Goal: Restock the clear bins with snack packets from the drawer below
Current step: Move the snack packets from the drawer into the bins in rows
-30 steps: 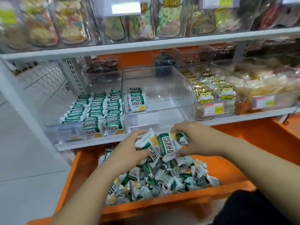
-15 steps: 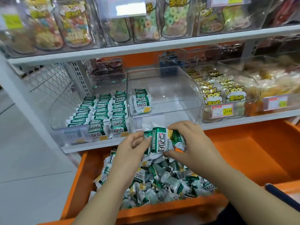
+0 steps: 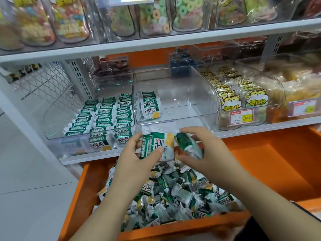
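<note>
Gripping a few green snack packets (image 3: 156, 145), the left hand (image 3: 133, 157) hangs over the orange drawer (image 3: 83, 190) — the right hand (image 3: 210, 150) pinches one more packet (image 3: 189, 145) (green too), both just below the clear bin (image 3: 191, 87).

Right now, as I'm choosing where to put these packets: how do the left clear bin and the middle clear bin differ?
The left bin holds three full rows of green packets; the middle bin holds one short row against its left wall. The left bin's floor is mostly covered; the middle bin's is mostly bare. Both are clear, share one shelf and hold the same packets.
</note>
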`<state>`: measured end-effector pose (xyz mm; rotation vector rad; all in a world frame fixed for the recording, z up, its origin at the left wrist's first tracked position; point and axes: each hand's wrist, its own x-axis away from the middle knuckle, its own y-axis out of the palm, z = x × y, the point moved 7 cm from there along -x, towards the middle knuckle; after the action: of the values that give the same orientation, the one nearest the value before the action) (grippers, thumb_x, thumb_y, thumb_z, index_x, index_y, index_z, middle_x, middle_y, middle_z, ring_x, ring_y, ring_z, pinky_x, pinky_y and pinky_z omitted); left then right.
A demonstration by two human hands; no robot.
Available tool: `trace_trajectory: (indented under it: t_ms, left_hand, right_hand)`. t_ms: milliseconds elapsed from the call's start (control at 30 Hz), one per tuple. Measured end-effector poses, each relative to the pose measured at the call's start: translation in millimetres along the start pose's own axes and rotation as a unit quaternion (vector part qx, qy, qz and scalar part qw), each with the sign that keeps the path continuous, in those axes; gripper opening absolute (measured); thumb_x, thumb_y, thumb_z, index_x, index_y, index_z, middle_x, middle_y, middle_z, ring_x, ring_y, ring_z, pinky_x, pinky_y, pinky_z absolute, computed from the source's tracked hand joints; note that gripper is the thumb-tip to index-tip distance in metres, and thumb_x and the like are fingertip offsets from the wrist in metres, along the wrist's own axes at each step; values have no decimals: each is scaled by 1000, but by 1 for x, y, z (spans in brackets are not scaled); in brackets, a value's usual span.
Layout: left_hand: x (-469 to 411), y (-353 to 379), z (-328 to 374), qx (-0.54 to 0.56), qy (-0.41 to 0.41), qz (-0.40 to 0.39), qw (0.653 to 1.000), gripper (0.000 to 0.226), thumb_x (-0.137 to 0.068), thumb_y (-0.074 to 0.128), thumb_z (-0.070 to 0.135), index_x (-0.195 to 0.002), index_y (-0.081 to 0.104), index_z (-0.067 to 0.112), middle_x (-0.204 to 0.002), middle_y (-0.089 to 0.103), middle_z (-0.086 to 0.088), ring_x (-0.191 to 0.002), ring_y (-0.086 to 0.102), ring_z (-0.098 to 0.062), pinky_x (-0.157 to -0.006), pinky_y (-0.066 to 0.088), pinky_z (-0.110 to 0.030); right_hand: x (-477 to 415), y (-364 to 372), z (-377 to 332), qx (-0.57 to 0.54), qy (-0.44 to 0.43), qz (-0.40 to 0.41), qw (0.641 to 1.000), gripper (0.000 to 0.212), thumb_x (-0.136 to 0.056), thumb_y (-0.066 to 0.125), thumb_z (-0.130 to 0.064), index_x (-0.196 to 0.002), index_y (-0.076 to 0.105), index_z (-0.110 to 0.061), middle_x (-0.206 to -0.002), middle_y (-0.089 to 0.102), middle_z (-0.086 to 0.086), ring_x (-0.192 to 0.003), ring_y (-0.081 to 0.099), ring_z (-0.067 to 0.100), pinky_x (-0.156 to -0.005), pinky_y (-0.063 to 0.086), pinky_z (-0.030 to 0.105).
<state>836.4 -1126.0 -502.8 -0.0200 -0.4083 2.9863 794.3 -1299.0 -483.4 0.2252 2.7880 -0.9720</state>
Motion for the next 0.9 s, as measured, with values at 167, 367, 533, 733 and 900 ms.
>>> trace_trajectory:
  t_ms: [167, 367, 533, 733, 900]
  left_hand:
    - [-1, -21, 6, -80, 12, 29, 996, 69, -83, 68, 35, -143, 32, 35, -99, 40, 27, -66, 39, 35, -53, 34, 5]
    - [5, -24, 13, -136, 50, 27, 989, 67, -83, 68, 38, -140, 33, 40, -101, 39, 28, -75, 38, 35, -59, 34, 6]
    - [8, -20, 13, -122, 61, 15, 991, 64, -81, 67, 43, -136, 34, 47, -113, 40, 24, -97, 40, 11, -74, 31, -10]
    - [9, -1, 5, -35, 21, -18, 999, 55, -78, 67, 47, -124, 38, 49, -112, 41, 22, -102, 41, 12, -72, 31, -9]
    - [10, 0, 3, 48, 3, 20, 999, 51, -79, 65, 46, -123, 39, 48, -108, 43, 22, -107, 43, 4, -74, 36, -14]
  right_hand:
    - [2, -19, 12, -171, 84, 29, 981, 35, -81, 72, -23, -101, 46, -35, -100, 65, -8, -70, 65, -1, -66, 53, 17]
    - [5, -19, 14, -263, 103, -1, 959, 47, -72, 75, -25, -112, 51, -28, -96, 75, -4, -93, 70, 15, -93, 52, 39]
    - [6, -20, 15, -295, 111, 19, 949, 56, -54, 79, -35, -105, 56, -34, -93, 71, 1, -86, 66, 19, -78, 54, 38]
    - [7, 6, 7, -456, 148, 29, 877, 39, -59, 70, -20, -87, 46, -10, -73, 69, 4, -66, 63, 13, -70, 48, 31]
    - [9, 22, 4, -430, 160, 22, 888, 46, -64, 72, -26, -102, 49, -15, -67, 70, -2, -59, 61, 8, -78, 50, 39]
